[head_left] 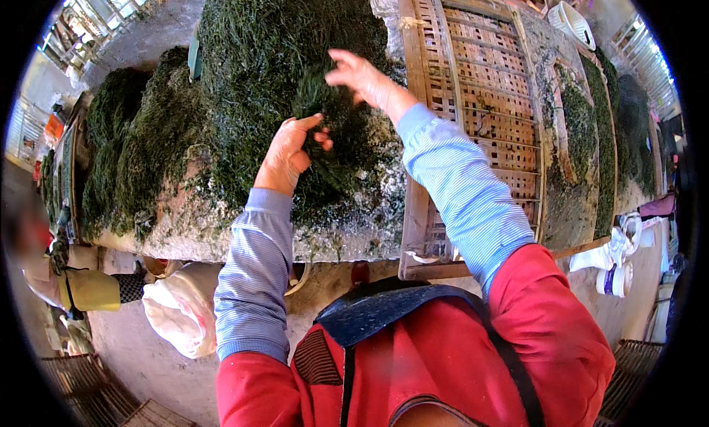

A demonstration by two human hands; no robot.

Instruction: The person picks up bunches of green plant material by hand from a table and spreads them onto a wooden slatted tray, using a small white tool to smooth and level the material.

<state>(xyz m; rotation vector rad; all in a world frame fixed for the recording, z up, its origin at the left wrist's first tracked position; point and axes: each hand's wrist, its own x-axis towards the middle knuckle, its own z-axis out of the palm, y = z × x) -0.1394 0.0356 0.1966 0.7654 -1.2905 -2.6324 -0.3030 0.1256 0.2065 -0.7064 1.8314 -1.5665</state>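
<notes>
A large mound of dark green, stringy seaweed [258, 65] covers the bench in front of me. Over its right part is my left hand [289, 152], index finger stretched out and the others loosely bent and apart. Higher and to the right, my right hand [362, 78] reaches in with its fingers spread toward the left. Between the two hands, a tuft of seaweed strands [314, 98] is smeared by motion; I cannot tell whether any strand touches the fingers.
A wooden-framed woven slatted rack [496, 95] lies right of the mound. More seaweed heaps [166, 124] sit to the left. Beneath the bench stands a white sack [179, 309], with a yellow container [94, 290] beyond it. A white basket [570, 25] is at the far right.
</notes>
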